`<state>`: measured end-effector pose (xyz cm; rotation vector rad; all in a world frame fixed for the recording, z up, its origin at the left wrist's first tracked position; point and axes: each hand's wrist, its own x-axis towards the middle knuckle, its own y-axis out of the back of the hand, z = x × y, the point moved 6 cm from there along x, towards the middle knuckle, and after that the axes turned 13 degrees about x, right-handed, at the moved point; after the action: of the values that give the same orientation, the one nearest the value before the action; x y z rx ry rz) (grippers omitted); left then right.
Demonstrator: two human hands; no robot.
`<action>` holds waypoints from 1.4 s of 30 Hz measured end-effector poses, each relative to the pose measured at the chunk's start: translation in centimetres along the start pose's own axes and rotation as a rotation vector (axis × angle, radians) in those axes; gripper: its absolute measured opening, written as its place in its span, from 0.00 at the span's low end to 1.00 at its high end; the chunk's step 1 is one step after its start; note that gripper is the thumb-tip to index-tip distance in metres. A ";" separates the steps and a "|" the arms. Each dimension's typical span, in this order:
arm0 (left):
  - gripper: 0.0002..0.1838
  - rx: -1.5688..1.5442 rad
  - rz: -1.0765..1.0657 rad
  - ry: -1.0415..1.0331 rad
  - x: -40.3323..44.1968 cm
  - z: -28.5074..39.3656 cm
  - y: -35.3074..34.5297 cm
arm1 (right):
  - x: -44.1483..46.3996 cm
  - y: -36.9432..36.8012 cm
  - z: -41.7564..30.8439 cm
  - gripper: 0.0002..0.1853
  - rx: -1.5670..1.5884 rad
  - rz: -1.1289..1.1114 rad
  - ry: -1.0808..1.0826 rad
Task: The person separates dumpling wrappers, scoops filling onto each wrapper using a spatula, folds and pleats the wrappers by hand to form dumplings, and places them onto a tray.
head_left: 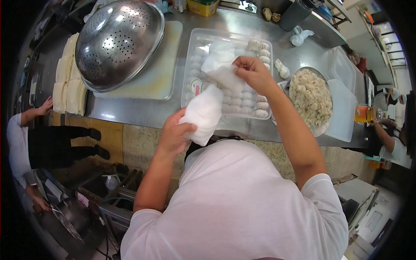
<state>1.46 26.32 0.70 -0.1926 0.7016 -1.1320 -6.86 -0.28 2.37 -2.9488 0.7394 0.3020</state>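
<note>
My left hand (174, 133) is closed around a folded bundle of soft white sheets (203, 113), which look like paper or thin cloth. My right hand (255, 74) pinches the edge of another thin white sheet (226, 79) over the tray. Below both hands is a clear plastic tray (190, 43) with rows of small white dough balls (246, 103). More white sheet (219, 54) lies over some of the balls toward the back. A round label (196, 87) shows near the tray's left side, partly hidden by the bundle.
To the left, a perforated metal colander (119, 43) lies upside down on a cutting board (167, 65), beside stacked pale slabs (69, 78). At right sits a bowl of chopped pale filling (310, 97) with clear plastic lids (342, 112). Other people stand at both ends.
</note>
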 end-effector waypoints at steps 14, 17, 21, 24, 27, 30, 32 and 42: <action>0.32 0.366 0.092 -0.178 -0.4 6.2 -0.3 | -3.4 -10.4 -7.3 0.15 -0.317 -0.200 0.096; 0.30 0.497 0.026 -0.235 0.2 6.7 -1.6 | -3.4 -10.3 -6.8 0.14 -0.366 -0.152 0.165; 0.28 0.509 -0.040 -0.224 0.9 6.8 -2.3 | -4.3 -9.4 -6.6 0.12 -0.351 -0.093 0.176; 0.28 0.571 -0.095 -0.216 1.6 7.2 -2.9 | -4.7 -9.0 -6.4 0.11 -0.386 -0.067 0.189; 0.27 0.625 -0.149 -0.210 2.2 7.1 -3.1 | -5.1 -8.3 -5.8 0.12 -0.420 0.001 0.153; 0.28 0.642 -0.202 -0.189 2.8 6.6 -3.5 | -5.7 -8.0 -5.2 0.13 -0.370 0.008 0.206; 0.28 0.641 -0.238 -0.181 3.3 6.4 -3.8 | -5.9 -7.4 -4.9 0.12 -0.434 0.075 0.237; 0.29 0.828 -0.333 -0.168 5.1 7.2 -4.7 | -7.0 -6.4 -4.1 0.12 -0.364 0.148 0.154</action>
<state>3.41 18.35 6.42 0.3087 0.0099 -1.6155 -9.14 8.03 8.10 -3.2943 1.0243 0.2440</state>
